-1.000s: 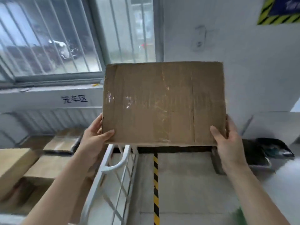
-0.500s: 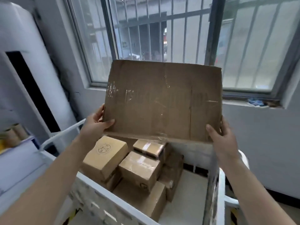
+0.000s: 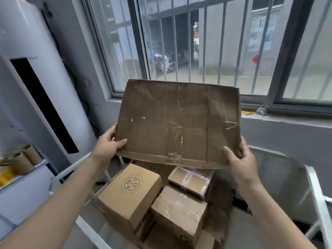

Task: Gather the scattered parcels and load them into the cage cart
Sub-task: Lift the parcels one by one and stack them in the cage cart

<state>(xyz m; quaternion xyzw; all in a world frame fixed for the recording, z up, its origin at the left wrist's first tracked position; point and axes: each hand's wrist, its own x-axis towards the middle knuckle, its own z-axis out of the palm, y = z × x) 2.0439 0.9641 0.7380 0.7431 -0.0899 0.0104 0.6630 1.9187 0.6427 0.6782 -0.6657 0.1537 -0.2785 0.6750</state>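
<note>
A large flat brown cardboard parcel, taped across its face, is held up over the cage cart. My left hand grips its lower left corner, thumb on the front. My right hand grips its lower right corner the same way. Below it, inside the white-framed cart, lie several smaller parcels: a box with a round stamp, a taped box and a small taped box. The parcel hides the cart's far side.
A tall white floor-standing appliance stands at the left. Cardboard tubes sit on a white shelf at the far left. A barred window and grey sill run behind the cart.
My view swung from the striped floor and wall to the cart by the window. Both hands kept their grip on the big parcel, which now hangs lower over the boxes in the cart.
</note>
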